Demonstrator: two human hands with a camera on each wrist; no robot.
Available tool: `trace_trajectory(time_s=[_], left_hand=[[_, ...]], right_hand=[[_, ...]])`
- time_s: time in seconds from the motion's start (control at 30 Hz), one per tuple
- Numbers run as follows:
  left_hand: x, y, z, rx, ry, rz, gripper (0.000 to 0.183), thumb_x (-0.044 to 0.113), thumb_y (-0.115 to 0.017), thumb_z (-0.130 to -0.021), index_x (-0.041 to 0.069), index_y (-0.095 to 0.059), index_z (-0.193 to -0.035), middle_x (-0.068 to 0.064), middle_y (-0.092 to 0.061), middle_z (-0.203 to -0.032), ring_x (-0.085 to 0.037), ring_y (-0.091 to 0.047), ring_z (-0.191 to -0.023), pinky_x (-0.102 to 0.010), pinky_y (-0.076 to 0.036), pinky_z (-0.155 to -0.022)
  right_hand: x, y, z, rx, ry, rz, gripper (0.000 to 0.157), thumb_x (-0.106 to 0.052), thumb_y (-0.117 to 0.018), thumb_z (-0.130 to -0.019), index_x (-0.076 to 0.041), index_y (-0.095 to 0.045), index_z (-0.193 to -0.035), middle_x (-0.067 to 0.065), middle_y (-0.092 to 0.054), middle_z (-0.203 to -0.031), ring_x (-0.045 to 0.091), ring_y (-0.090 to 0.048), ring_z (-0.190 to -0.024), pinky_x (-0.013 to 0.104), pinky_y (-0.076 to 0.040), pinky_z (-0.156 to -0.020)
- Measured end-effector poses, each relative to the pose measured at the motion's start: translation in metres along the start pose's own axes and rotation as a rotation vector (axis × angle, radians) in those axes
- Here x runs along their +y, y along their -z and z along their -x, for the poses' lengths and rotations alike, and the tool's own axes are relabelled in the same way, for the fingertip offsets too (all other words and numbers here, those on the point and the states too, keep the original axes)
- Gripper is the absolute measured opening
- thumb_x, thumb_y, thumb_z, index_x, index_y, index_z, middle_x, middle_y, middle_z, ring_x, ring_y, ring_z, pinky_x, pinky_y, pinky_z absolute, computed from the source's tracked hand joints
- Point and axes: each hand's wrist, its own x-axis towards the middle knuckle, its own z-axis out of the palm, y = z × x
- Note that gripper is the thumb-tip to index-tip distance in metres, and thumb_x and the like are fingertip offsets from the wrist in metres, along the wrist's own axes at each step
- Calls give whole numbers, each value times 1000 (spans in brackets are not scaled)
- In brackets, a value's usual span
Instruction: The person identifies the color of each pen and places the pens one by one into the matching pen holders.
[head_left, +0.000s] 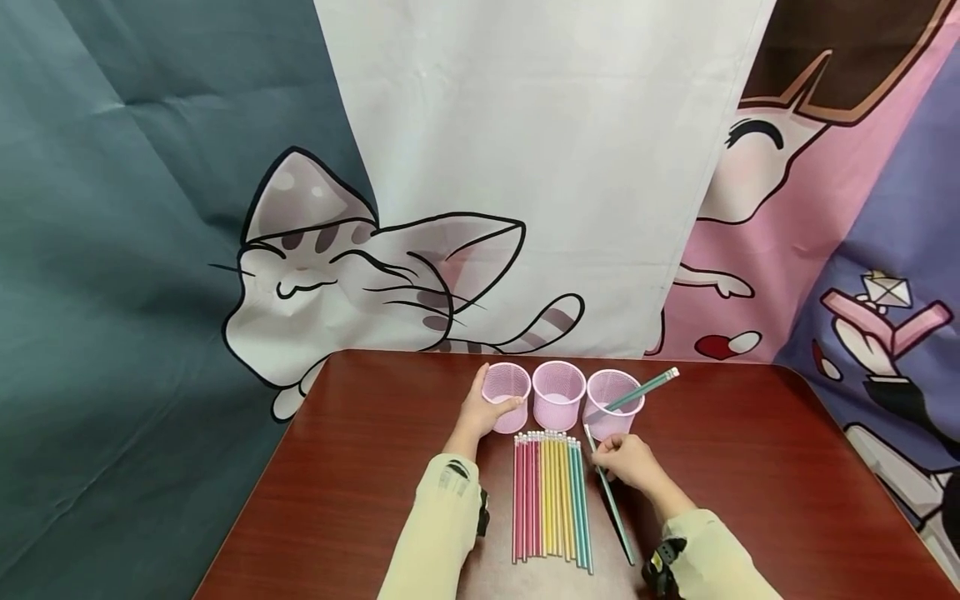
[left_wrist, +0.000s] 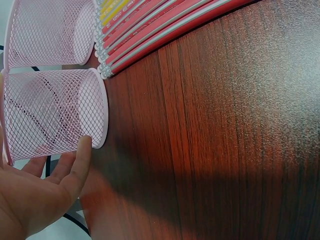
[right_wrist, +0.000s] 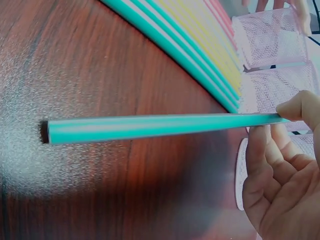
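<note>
Three pink mesh pencil cups stand in a row at the back of the table. My left hand (head_left: 483, 410) holds the left pencil cup (head_left: 507, 421) from its outer side, thumb and fingers spread round the mesh (left_wrist: 55, 115). My right hand (head_left: 628, 458) pinches a green pencil (right_wrist: 150, 128) between thumb and fingertips near its eraser end. That pencil slants in front of the right pencil cup (head_left: 613, 425), its other end toward me. Green pencils (head_left: 645, 388) lean in the right cup, eraser ends up.
Left of the held pencil, a flat row of pencils lies side by side: pink (head_left: 527, 500), yellow (head_left: 557, 500) and green (head_left: 581, 508). The middle pencil cup (head_left: 558, 408) stands just behind them. A cartoon-printed curtain (head_left: 525, 125) hangs behind the brown table (head_left: 337, 500).
</note>
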Motion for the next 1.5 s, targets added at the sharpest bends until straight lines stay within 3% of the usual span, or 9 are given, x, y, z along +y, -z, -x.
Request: trace_trajectory(time_s=[0.33, 0.57, 0.8, 1.03, 1.5], left_hand=[[0, 1, 1, -1, -17, 20, 96, 26, -83, -68, 21, -27, -145, -21, -46, -133, -37, -47, -116, -48, -38, -96], [0, 2, 2, -8, -26, 22, 95, 25, -82, -68, 20, -27, -145, -21, -46, -133, -37, -47, -115, -48, -37, -96], [2, 3, 3, -10, -21, 6, 95, 26, -82, -68, 20, -26, -146, -20, -46, -134, -36, -47, -116, -48, -37, -96], [1, 3, 1, -4, -25, 7, 95, 25, -82, -68, 21, -27, -145, -20, -47, -133, -35, -47, -115, -47, -38, -96], [-1, 2, 0, -9, -20, 16, 95, 26, -82, -68, 21, -26, -145, -20, -46, -134, -38, -46, -116, -49, -37, -96]], right_hand=[[-4, 7, 1, -20, -5, -141, 8, -5, -65, -73, 0, -59, -77, 1, -59, -59, 18, -57, -47, 25, -40, -41], [-11, 16, 5, -60, 64, -202, 11, -1, -63, -76, 7, -60, -84, 5, -61, -62, 22, -58, -50, 28, -45, -47], [-19, 29, 4, -21, 85, -268, 15, 3, -61, -78, 12, -58, -89, 7, -62, -66, 23, -59, -52, 26, -47, -51], [-28, 42, 4, -8, 90, -248, 19, -3, -61, -83, 12, -57, -93, 7, -63, -67, 17, -61, -55, 27, -47, -50], [-45, 70, -4, 97, 123, -239, 23, -14, -60, -89, 9, -57, -93, 9, -62, -66, 8, -58, -53, 27, -49, -49]])
